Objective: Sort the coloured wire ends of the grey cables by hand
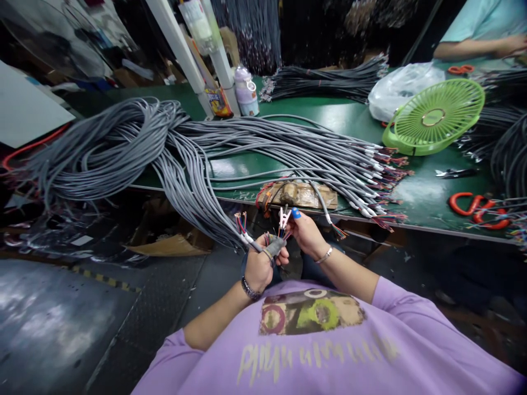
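The left hand (257, 270) is closed round a few grey cable ends (247, 239), seemingly so that their stripped wires stick out steady towards the other fingers; the right hand (308, 237) pinches in at the coloured wires (287, 236), beside a small pale forked piece (283, 219), though which strand its grip has cannot be told; a blue fingertip cover (296, 213) probably guards that finger or helps it hold; a grey shape (275, 247) between the hands is too blurred to name. The held ends are in front of the desk (420, 192), above the lap, and the draped cables (193, 189) run down over its near edge, which likely leaves slack for turning them; the other cables (296, 144) lie fanned with their white-banded ends roughly together, perhaps to keep them sorted. A taped block (304, 193) sits at the edge just beyond the hands, with one loose cable (323, 200) hanging across it, so a forward reach could snag there; the easier room seems to be between the torso and the edge; to the right, green surface shows around the small cutters (457, 173), bounded by the green fan (436, 115) behind and the orange-handled scissors (486, 213) nearer the edge.
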Tool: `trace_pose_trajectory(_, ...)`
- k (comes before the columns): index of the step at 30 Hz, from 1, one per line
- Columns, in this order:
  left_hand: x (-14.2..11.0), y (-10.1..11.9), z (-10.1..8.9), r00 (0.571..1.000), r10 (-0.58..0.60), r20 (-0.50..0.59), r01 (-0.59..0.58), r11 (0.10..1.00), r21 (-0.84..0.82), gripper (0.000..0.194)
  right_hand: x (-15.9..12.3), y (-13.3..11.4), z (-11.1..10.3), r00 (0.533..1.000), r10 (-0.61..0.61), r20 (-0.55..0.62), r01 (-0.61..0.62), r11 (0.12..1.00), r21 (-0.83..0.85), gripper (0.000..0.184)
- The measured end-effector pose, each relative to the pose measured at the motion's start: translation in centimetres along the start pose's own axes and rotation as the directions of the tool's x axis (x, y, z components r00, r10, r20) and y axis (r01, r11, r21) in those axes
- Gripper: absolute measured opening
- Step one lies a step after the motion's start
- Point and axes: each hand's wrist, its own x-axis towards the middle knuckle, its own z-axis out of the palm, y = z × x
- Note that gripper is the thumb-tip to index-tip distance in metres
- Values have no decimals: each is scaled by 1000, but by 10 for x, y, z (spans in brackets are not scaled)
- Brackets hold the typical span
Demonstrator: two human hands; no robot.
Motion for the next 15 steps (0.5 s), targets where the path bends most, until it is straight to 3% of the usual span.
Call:
trace_pose_trajectory(3, 0, 2, 1, 1000, 1, 20, -1, 1000, -13, 23, 4, -1, 1, 983, 153, 106, -166, 978, 127, 41)
trace_pose_trajectory(6, 1, 3, 1, 1000, -10, 21, 11, 1000, -28, 24, 7, -5, 4, 955, 265, 132, -289, 932, 218, 38)
trace_pose_trajectory(15, 8, -5, -1, 999, -34, -40, 34, 999, -6, 25, 7, -5, 14, 958, 281, 56, -284, 907, 313, 35)
